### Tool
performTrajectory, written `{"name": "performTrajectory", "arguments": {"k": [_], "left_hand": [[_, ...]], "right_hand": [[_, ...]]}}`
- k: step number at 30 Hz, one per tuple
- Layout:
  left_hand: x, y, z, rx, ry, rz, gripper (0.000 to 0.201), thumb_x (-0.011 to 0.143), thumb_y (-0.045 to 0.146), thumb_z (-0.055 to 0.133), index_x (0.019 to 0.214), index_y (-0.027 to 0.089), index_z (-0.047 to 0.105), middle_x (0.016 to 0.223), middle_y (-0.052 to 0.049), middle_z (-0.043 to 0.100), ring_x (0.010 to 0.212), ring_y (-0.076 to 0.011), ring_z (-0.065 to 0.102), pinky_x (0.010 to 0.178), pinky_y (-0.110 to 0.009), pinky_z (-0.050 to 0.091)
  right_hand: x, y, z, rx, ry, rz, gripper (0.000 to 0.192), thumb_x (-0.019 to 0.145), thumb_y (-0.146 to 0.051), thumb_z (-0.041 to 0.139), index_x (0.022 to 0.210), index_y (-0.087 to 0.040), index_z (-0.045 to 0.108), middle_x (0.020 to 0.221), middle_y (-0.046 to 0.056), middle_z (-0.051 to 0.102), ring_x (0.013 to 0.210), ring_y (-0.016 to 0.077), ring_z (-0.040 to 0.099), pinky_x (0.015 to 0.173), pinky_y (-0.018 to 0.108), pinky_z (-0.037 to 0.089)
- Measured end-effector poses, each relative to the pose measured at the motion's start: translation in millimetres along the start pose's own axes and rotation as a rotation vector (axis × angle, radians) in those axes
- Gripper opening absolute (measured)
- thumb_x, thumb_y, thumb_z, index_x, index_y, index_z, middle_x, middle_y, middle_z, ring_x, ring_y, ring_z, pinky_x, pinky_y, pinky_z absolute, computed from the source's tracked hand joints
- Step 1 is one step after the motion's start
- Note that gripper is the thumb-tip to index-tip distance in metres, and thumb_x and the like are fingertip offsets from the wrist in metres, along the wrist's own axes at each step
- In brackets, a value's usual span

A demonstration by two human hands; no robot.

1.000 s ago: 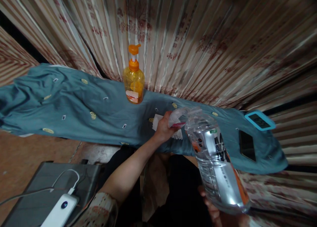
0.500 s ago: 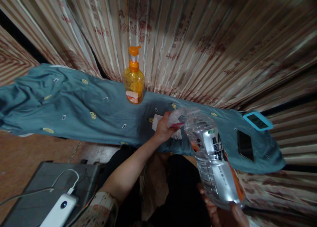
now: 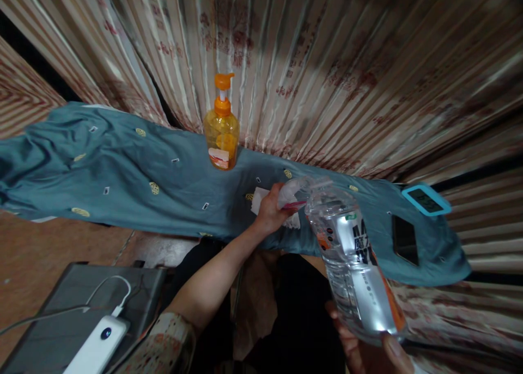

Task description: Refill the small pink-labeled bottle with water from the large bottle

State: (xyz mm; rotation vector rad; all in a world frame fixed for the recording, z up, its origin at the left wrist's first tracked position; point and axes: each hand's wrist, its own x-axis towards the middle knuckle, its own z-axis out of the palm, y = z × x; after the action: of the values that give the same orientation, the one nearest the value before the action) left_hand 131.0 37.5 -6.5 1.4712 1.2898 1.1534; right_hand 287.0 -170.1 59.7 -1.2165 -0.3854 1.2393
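Note:
My right hand (image 3: pixel 368 352) grips the base of a large clear plastic water bottle (image 3: pixel 353 259) with a silver and orange label. The bottle is tilted, its mouth pointing up and left toward a small clear cup (image 3: pixel 295 193) with a pink band. My left hand (image 3: pixel 270 212) holds that cup over the teal cloth (image 3: pixel 122 178), right at the bottle's mouth. A white paper (image 3: pixel 258 200) lies under the left hand.
An orange pump dispenser bottle (image 3: pixel 222 132) stands on the cloth by the striped curtain (image 3: pixel 327 63). A black phone (image 3: pixel 404 239) and a blue-framed device (image 3: pixel 426 200) lie at the cloth's right end. A white power bank (image 3: pixel 98 345) with cable rests on a grey case at lower left.
The bottle has shifted slightly and my right fingers now show along its lower edge. The left hand and cup stay in place.

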Motion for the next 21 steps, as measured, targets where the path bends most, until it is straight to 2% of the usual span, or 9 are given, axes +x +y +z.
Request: {"name": "performTrajectory", "arguments": {"k": [13,21], "left_hand": [[0.0,3.5,-0.8,0.032,0.013,-0.018,0.056,0.063,0.018,0.077,0.111,0.02,0.048,0.099,-0.003,0.067,0.093,-0.0222,0.065,0.083,-0.033,0.051],[-0.2,2.8,-0.3,0.022,0.01,-0.01,0.057,0.064,0.025,0.08,0.111,0.018,0.048,0.099,-0.004,0.066,0.093,-0.0224,0.064,0.082,-0.033,0.05]], "right_hand": [[1.9,4.2,-8.2,-0.03,-0.019,0.002,0.052,0.067,-0.048,0.079,0.116,-0.036,0.066,0.099,0.001,0.074,0.074,0.0206,0.07,0.059,0.026,0.056],[-2.7,1.2,-3.8,-0.034,0.027,-0.022,0.054,0.066,-0.049,0.079,0.117,-0.033,0.066,0.101,0.002,0.074,0.076,0.022,0.071,0.059,0.027,0.055]]}}
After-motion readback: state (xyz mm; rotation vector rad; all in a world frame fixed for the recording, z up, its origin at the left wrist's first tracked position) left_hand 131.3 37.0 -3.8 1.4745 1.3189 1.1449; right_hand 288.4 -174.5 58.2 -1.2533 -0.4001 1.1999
